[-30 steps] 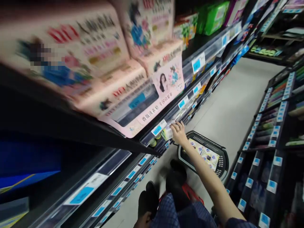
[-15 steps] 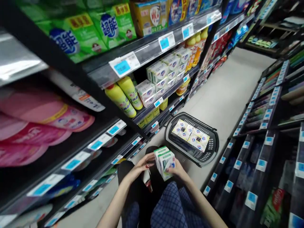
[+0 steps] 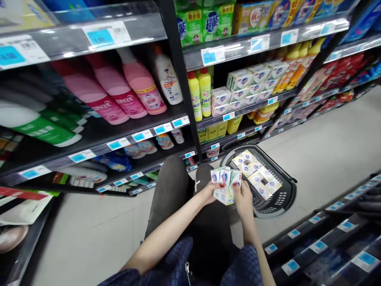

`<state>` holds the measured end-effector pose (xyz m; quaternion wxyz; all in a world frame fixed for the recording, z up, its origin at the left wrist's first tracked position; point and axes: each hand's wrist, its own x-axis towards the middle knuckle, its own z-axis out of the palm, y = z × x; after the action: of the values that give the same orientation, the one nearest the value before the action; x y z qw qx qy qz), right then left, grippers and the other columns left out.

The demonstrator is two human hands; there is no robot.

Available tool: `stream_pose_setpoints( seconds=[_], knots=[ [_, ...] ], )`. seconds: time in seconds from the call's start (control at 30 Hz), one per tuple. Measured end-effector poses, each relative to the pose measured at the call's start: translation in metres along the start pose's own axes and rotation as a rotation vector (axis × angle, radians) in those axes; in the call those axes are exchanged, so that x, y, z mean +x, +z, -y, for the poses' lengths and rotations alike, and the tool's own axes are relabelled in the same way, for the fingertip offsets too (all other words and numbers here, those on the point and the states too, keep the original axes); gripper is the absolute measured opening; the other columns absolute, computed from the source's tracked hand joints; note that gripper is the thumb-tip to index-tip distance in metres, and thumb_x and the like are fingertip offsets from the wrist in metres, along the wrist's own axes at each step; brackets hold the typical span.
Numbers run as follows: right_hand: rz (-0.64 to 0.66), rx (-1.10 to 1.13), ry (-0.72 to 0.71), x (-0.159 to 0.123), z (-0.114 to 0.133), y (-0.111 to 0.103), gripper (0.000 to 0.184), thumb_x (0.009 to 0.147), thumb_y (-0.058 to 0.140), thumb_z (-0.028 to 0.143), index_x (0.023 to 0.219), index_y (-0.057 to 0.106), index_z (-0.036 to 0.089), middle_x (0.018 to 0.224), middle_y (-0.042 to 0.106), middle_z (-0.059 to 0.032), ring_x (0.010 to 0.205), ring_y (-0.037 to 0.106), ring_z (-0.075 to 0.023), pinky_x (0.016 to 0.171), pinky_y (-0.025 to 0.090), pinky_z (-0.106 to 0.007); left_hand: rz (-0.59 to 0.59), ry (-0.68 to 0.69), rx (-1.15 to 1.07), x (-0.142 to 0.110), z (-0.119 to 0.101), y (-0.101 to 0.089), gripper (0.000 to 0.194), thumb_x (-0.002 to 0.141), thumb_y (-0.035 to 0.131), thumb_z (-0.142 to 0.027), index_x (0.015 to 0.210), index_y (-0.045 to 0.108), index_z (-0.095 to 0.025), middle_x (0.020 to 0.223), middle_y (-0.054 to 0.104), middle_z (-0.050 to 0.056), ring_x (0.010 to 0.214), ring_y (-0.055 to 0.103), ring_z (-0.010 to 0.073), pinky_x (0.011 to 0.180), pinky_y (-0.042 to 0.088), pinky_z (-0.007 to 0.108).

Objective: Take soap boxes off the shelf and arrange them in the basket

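Above my knees, several white and green soap boxes (image 3: 224, 184) are held together between both hands. My left hand (image 3: 212, 192) is closed on their left side, thumb across the front. Gripping the right side is my right hand (image 3: 243, 195), its thumb on the front face. Just beyond the boxes, a black shopping basket (image 3: 287, 200) sits on the floor, with yellow and white soap packs (image 3: 257, 173) lying flat inside it. Similar soap boxes (image 3: 248, 85) are stacked on the middle shelf ahead.
Yellow bottles (image 3: 200, 93) stand left of the stacked soap. Pink bottles (image 3: 131, 87) fill the shelf at left. Green packs (image 3: 212, 24) line the upper shelf. A low rack with price tags (image 3: 318, 246) borders the right side; grey floor (image 3: 324, 159) runs between.
My right hand has come from the shelf down to my lap with soap boxes. My left hand has joined it and now holds them too. The view has lowered and swung left.
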<state>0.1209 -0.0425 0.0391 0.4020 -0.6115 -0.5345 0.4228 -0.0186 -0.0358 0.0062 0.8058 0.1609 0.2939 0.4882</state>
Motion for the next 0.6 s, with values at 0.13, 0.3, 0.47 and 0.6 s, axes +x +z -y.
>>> stream_pose_setpoints(
  seconds=[0.13, 0.3, 0.47, 0.6],
  knots=[
    [-0.147, -0.201, -0.042, -0.012, 0.005, -0.002, 0.052, 0.084, 0.045, 0.060, 0.106, 0.065, 0.017, 0.095, 0.070, -0.0136, 0.088, 0.064, -0.0300, 0.083, 0.049, -0.044, -0.119, -0.022, 0.046, 0.002, 0.004, 0.003, 0.053, 0.051, 0.084, -0.017, 0.100, 0.066, -0.011, 0.096, 0.075, 0.010, 0.095, 0.070, 0.0295, 0.093, 0.051, 0.041],
    [0.013, 0.039, 0.047, -0.002, -0.016, -0.015, 0.061, 0.074, 0.067, 0.051, 0.123, 0.058, 0.016, 0.114, 0.069, -0.0129, 0.103, 0.065, -0.0288, 0.092, 0.049, -0.043, -0.180, -0.091, 0.072, 0.024, 0.013, 0.001, 0.057, 0.048, 0.084, -0.011, 0.102, 0.066, -0.012, 0.094, 0.075, 0.008, 0.086, 0.070, 0.0237, 0.082, 0.054, 0.033],
    [-0.056, 0.792, 0.183, 0.008, -0.034, -0.037, 0.060, 0.071, 0.059, 0.064, 0.110, 0.066, 0.019, 0.086, 0.070, -0.0075, 0.079, 0.065, -0.0250, 0.068, 0.055, -0.039, -0.103, -0.284, -0.003, 0.063, 0.020, -0.006, 0.062, 0.054, 0.080, -0.018, 0.113, 0.061, -0.011, 0.101, 0.073, 0.014, 0.099, 0.068, 0.0320, 0.087, 0.054, 0.044],
    [0.045, 1.265, 0.147, 0.000, -0.021, -0.047, 0.054, 0.076, 0.056, 0.063, 0.103, 0.068, 0.018, 0.067, 0.056, -0.0006, 0.048, 0.046, -0.0119, 0.037, 0.040, -0.024, -0.081, -0.477, -0.026, 0.085, 0.036, -0.018, 0.047, 0.073, 0.068, -0.030, 0.114, 0.059, -0.010, 0.100, 0.071, 0.016, 0.092, 0.070, 0.0314, 0.085, 0.054, 0.052]
  ],
)
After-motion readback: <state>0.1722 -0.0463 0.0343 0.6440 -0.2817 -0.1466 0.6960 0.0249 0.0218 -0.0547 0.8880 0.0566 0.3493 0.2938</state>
